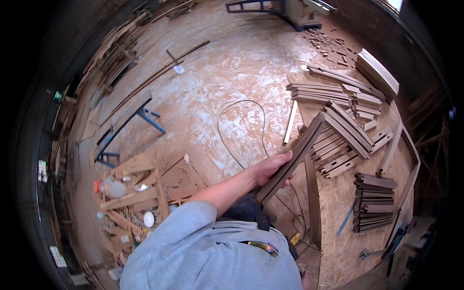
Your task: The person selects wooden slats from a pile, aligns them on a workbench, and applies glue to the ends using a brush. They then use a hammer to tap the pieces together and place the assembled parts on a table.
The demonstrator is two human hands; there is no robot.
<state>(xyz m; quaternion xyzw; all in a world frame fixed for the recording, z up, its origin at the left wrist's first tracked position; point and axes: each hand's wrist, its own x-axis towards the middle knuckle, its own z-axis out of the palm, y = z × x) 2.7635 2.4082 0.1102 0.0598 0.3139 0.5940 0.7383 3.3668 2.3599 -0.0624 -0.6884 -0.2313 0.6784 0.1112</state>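
My left hand [268, 169] reaches out in front of me, its fingers wrapped around a long dark brown grooved wooden strip [298, 153]. The strip is tilted, its far end in front of a stack of wooden strips [349, 126] on the plywood workbench [333, 203] to my right. Whether it is one grooved piece or two laid together, I cannot tell. Low in the picture, beside my shirt, a small patch of skin that appears to be my right hand [306, 279] shows near the bench's edge; its fingers are hidden.
A bundle of short dark strips [374, 203] lies on the bench, with a blue strip [345, 220] beside it. Behind are more piled pieces [319, 94]. A cable [220, 128] loops over the dusty floor. At left stand a blue metal trestle [126, 123] and a scrap-wood pile [133, 198].
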